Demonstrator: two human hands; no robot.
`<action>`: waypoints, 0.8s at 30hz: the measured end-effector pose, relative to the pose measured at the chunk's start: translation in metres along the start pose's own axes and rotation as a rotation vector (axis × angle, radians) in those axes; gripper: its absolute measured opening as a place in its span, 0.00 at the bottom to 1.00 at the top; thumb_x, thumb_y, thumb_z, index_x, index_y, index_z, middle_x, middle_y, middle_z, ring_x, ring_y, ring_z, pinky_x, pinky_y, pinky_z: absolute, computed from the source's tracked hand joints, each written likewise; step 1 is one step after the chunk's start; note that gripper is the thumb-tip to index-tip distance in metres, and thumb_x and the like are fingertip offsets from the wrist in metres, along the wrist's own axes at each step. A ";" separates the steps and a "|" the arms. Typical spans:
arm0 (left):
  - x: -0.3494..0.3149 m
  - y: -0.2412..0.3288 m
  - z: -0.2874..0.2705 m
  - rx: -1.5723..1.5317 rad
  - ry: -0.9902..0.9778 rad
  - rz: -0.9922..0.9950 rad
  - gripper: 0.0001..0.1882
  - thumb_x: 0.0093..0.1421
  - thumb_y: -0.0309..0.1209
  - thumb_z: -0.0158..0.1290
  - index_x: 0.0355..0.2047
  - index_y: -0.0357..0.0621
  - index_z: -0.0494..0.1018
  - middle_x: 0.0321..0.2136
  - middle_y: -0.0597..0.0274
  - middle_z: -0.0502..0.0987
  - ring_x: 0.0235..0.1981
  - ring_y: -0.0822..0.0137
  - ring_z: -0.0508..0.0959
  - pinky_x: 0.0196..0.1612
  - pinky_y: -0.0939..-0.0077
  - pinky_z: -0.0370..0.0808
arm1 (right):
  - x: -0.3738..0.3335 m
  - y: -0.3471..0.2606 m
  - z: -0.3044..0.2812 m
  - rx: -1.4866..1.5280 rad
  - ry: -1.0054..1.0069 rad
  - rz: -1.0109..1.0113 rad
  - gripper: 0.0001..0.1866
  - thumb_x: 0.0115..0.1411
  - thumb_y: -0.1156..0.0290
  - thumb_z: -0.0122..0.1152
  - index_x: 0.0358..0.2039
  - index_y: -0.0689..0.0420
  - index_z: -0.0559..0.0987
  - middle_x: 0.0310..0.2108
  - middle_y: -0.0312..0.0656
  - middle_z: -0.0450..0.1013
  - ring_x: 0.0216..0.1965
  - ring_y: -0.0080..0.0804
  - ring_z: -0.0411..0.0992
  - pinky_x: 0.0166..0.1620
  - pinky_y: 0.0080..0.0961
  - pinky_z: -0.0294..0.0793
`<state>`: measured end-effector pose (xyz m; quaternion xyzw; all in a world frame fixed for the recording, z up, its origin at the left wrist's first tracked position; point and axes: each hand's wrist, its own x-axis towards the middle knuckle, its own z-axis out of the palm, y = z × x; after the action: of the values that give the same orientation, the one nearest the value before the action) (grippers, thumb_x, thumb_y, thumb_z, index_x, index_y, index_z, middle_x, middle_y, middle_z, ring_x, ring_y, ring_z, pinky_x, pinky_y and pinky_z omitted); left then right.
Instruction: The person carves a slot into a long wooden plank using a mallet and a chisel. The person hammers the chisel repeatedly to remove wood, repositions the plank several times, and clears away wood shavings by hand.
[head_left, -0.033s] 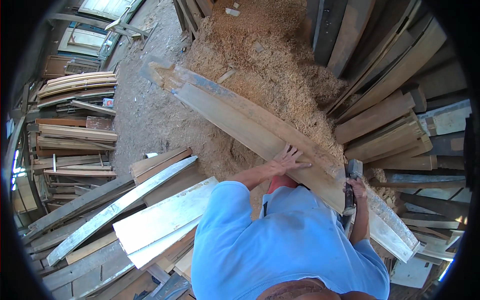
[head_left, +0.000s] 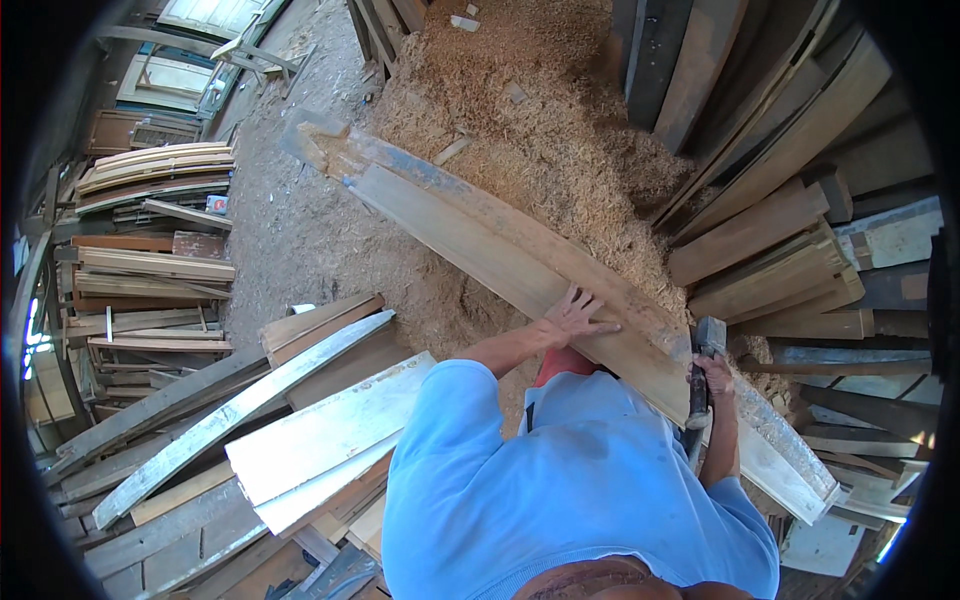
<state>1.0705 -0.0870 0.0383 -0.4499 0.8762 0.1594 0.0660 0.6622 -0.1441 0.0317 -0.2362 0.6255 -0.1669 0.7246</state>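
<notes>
A long pale wooden board (head_left: 480,255) lies slantwise on a narrow worn workbench (head_left: 560,235), running from the far left to the near right. My left hand (head_left: 576,318) rests flat on the board's upper face, fingers spread, gripping nothing. At the near right end of the board, my right hand (head_left: 713,375) is wrapped round a dark, narrow tool with a blocky grey end (head_left: 710,335). The tool stands against or just beside the board's end; its exact kind and its lower part are hard to make out.
Wood shavings (head_left: 520,130) are heaped beyond the bench. Planks (head_left: 770,240) lean and lie close on my right. More boards, among them a wide white one (head_left: 330,430), are piled at my left. Stacked lumber (head_left: 150,265) stands farther left.
</notes>
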 end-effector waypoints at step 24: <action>0.099 0.131 -0.033 0.210 -0.608 -0.051 0.74 0.39 0.41 0.75 0.76 0.67 0.32 0.68 0.36 0.51 0.70 0.36 0.51 0.68 0.33 0.50 | -0.156 0.243 -0.196 1.324 1.133 -0.413 0.10 0.52 0.75 0.69 0.31 0.55 0.75 0.23 0.36 0.69 0.21 0.33 0.72 0.26 0.38 0.79</action>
<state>0.9076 -0.1033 0.0726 -0.3944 0.8164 0.1935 0.3748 0.4307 0.1159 0.0067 0.2402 0.6100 -0.7124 0.2503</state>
